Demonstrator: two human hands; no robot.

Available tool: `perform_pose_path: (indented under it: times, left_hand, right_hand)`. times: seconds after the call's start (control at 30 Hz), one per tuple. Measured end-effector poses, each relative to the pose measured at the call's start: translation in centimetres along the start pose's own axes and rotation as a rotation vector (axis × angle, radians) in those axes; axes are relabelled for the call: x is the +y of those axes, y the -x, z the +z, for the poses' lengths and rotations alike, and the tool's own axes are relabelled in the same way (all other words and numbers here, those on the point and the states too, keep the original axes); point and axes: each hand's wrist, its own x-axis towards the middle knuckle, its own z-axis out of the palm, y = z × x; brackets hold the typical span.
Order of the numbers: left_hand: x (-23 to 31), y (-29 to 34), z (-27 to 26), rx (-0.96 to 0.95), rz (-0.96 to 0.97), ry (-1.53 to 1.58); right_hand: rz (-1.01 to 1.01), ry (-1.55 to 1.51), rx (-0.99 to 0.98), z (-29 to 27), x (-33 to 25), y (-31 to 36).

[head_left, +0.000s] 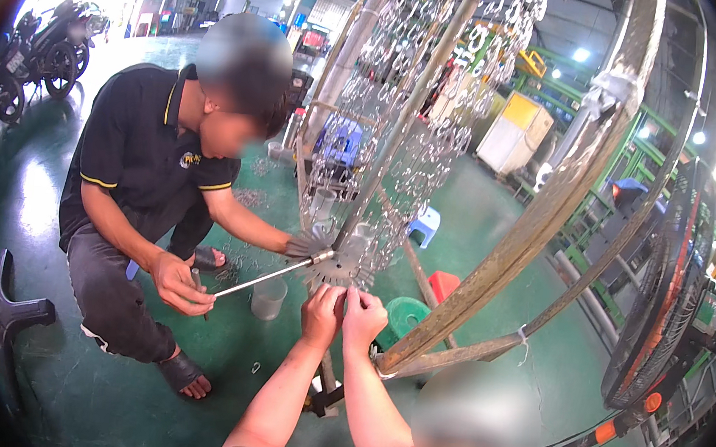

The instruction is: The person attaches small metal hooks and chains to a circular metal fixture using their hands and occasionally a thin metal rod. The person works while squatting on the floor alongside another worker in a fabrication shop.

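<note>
1. We held our left hand and our right hand side by side, knuckles near each other, just on our side of a toothed metal disc.
2. The fingers of both hands were bent, their tips bunched near the disc's closest edge. We could not tell how tightly they were closed, or whether they gripped the rim or some small piece, as the tips hid it.
3. The disc lay directly beyond our fingertips, its narrow teeth spread outward, at the foot of a slanting metal pole.
4. Across from us, to our left, a crouching co-worker gripped a long metal rod in one hand; its thick far end reached the disc's middle.
5. Below that rod we had a clear plastic cup on the green floor.
6. To the right of our hands sat a green basin, with a red container behind it.
7. Above the disc we saw many shiny metal hooks hanging in strings.
</note>
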Motion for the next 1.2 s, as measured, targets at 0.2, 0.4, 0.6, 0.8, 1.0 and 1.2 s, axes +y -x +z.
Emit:
perform_pose_path:
  times: [0.2,0.4,0.6,0.8,1.0,1.2]
  left_hand:
    - [-0.5,0.3,-1.4,0.043,0.071,-0.024]
    - [-0.4,1.3,-1.0,0.032,0.03,-0.002]
    - [-3.2,1.0,-1.8,0.059,0.025,-0.085]
    - [-2.1,1.8,0.6,0.014,0.033,0.064]
    - [-2.4,0.7,-0.4,0.055,0.023,0.074]
    - [-3.1,0.9,-0.5,0.05,0.031,0.138]
  right_hand:
    - [-0.003,0.01,-0.005,0.5,-0.5,0.5]
    - [-0.012,0.015,0.007,0.1,-0.3,0.2]
    - [-0.066,-0.006,-0.086,2.4,-0.4,-0.1]
    - [0.262,-0.242,-0.212,0.7,2.8,-1.5]
    - [0.404,-0.439,-0.274,1.3,0.3,-1.4]
    - [0.254,-0.233,-0.243,1.8,1.8,-2.2]
